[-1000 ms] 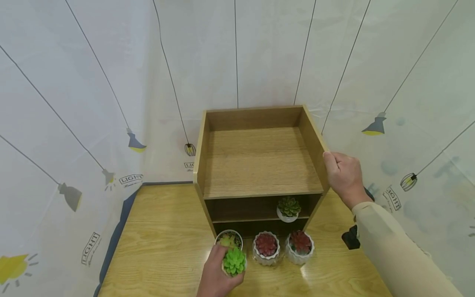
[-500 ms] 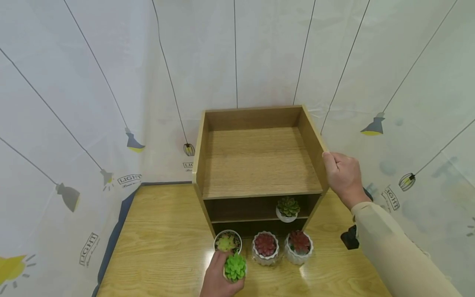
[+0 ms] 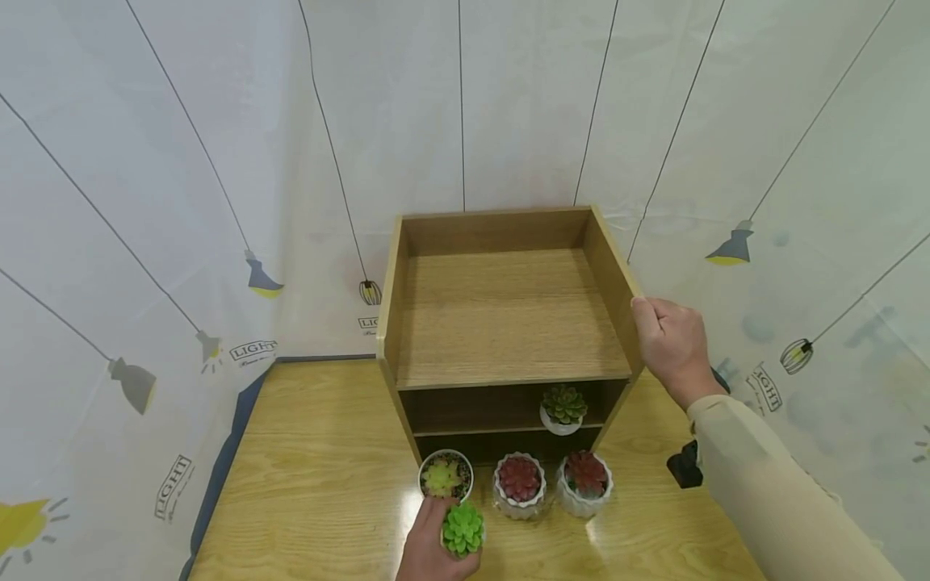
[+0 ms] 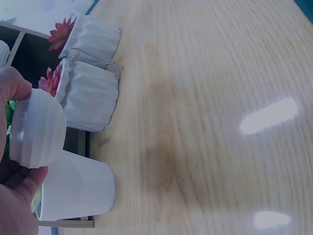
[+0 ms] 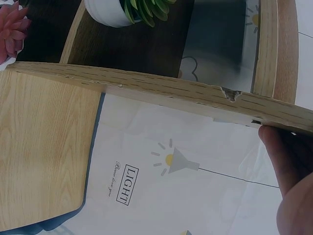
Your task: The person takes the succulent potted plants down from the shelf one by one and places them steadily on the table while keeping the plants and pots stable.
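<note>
My left hand (image 3: pixel 433 545) grips a small white ribbed pot (image 4: pixel 38 129) holding a bright green succulent (image 3: pixel 462 529). In the left wrist view the pot is held above the table, close to a plain white pot (image 4: pixel 78 186). My right hand (image 3: pixel 672 343) holds the top of the right side panel of a wooden shelf (image 3: pixel 508 323), thumb on the inner side. A dark green succulent (image 3: pixel 564 404) in a white pot sits on the shelf's middle level, at the right.
Before the shelf stand a yellow-green succulent (image 3: pixel 441 474) in the plain pot and two red succulents (image 3: pixel 520 479) in fluted white pots, in a row on the wooden table (image 3: pixel 312 468). A black object (image 3: pixel 686 466) lies right of the shelf. Printed wall sheeting (image 3: pixel 523 105) surrounds the table.
My left hand and the bright green succulent have moved slightly right and toward me, uncovering more of the yellow-green succulent. My right hand stays on the shelf panel.
</note>
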Available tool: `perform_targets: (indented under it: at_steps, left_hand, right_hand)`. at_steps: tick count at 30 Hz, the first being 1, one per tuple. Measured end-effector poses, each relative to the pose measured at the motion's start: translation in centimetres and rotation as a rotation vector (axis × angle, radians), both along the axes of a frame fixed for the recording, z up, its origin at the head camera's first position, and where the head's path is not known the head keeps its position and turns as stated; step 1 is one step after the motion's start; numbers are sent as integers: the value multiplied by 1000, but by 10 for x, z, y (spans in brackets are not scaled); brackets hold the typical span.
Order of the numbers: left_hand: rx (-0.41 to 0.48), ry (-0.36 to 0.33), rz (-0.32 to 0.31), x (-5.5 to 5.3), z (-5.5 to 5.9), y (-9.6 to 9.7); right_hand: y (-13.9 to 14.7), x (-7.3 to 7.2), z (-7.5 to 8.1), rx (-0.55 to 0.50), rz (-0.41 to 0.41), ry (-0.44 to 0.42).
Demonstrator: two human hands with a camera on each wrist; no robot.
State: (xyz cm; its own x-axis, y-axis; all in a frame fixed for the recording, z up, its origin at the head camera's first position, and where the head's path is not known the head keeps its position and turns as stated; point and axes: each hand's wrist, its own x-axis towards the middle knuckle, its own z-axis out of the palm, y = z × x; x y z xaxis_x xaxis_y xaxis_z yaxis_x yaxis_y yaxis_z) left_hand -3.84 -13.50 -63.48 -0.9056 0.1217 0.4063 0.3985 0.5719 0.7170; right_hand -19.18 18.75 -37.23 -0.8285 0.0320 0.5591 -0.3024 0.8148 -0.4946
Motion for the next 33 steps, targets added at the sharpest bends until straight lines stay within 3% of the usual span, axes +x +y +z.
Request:
perform_targets:
  at_steps: [8,17,27,33]
  left_hand:
    - [-14,-11,-25,1,-10,1]
    - [-2,-220,-54,0,-6,6]
    - [-4,-284,-143,-1,-15,7]
    - [-40,-293,-158,0,-22,7]
  right_hand:
    - [0,-1,-1,6,4,3]
    - [1,-3,-2,22,4,18]
    - [1,-1,-2,17,1,10]
    - [1,-2,-3,20,-5,10]
